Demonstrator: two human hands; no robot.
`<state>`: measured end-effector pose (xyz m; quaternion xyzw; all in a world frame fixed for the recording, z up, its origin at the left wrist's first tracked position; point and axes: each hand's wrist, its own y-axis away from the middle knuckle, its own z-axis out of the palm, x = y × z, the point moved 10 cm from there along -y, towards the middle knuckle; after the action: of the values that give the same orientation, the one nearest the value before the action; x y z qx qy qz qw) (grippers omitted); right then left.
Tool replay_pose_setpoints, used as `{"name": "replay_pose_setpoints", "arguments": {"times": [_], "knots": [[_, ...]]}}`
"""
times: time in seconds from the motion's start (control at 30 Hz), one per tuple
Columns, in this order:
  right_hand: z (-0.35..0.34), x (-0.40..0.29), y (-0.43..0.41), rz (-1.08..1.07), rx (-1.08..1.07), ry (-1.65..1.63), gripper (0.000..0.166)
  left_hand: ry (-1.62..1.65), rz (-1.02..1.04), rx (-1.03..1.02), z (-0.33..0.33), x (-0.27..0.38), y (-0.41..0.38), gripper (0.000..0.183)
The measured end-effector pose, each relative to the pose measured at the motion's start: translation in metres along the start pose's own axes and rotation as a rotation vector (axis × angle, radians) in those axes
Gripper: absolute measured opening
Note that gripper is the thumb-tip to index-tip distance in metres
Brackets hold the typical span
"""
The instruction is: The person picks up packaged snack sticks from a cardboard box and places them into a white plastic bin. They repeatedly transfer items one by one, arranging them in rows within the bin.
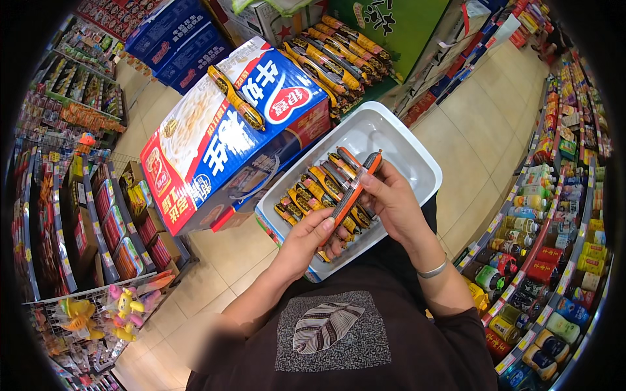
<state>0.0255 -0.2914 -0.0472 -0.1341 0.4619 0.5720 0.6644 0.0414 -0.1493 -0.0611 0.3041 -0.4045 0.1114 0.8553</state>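
Observation:
My left hand [304, 234] grips the lower end of a long wrapped sausage [350, 196] in orange and dark film. The fingers of my right hand [395, 200] hold it near its upper end, with the thumb on a clear part of the wrapper. Both hands are over a white plastic tray [374, 124], tilted in view close to my body. Inside it lies a row of yellow-and-black wrapped sausages [320, 188], some hidden by my hands. Another yellow sausage [235, 97] rests on top of a blue, white and red drink carton [188, 139] beside the tray.
Beyond the tray, more wrapped sausages [342, 56] are piled by a green box [386, 29]. Blue cartons [181, 46] stand behind the drink carton. Snack shelves [98, 210] line the left; shelves of bottles [528, 254] curve along the right above a tiled floor [469, 146].

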Motion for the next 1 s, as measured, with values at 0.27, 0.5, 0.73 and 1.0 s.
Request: {"name": "replay_pose_setpoints", "arguments": {"times": [0.27, 0.5, 0.73, 1.0], "knots": [[-0.009, -0.001, 0.003, -0.041, 0.055, -0.112, 0.018, 0.025, 0.176, 0.142, -0.037, 0.028, -0.003, 0.035], [-0.006, 0.013, 0.011, 0.006, -0.001, -0.151, 0.018, 0.082, 0.287, 0.259, -0.055, 0.047, -0.003, 0.031], [-0.005, 0.018, 0.011, 0.025, -0.016, -0.164, 0.018, 0.077, 0.301, 0.26, -0.059, 0.048, -0.003, 0.03], [-0.005, 0.022, 0.013, 0.087, -0.056, -0.139, 0.02, 0.095, 0.317, 0.262, -0.063, 0.049, -0.005, 0.028]]}}
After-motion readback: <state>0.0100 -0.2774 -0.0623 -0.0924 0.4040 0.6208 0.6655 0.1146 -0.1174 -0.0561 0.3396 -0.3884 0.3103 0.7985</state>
